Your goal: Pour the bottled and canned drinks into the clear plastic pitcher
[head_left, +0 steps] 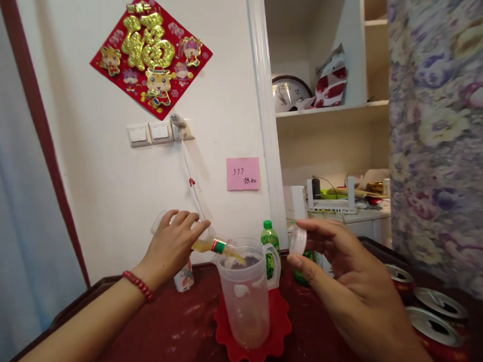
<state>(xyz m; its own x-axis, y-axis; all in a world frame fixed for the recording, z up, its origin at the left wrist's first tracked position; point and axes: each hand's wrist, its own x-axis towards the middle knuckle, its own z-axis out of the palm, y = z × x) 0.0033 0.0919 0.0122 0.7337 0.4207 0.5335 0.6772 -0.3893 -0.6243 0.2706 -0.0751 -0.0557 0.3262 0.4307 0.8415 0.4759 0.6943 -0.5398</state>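
Note:
My left hand (177, 238) is wrapped round a clear bottle (204, 244) of yellowish liquid, tipped to the right. The bottle's neck lies over the rim of a translucent plastic pitcher (246, 302), and yellowish liquid shows at its mouth. The pitcher stands upright on a red scalloped mat (280, 321), its handle to the right. Some pale liquid seems to lie low inside it. To the right of the pitcher, my right hand (343, 273) pinches a small clear cap (298, 240) between thumb and fingers.
Behind the pitcher's handle stands a green-capped bottle (269, 237). Several opened drink cans (436, 324) are at the right front of the dark red table (153, 336). A patterned cup (184, 277) sits below my left hand. A white router (332, 203) rests beyond the table.

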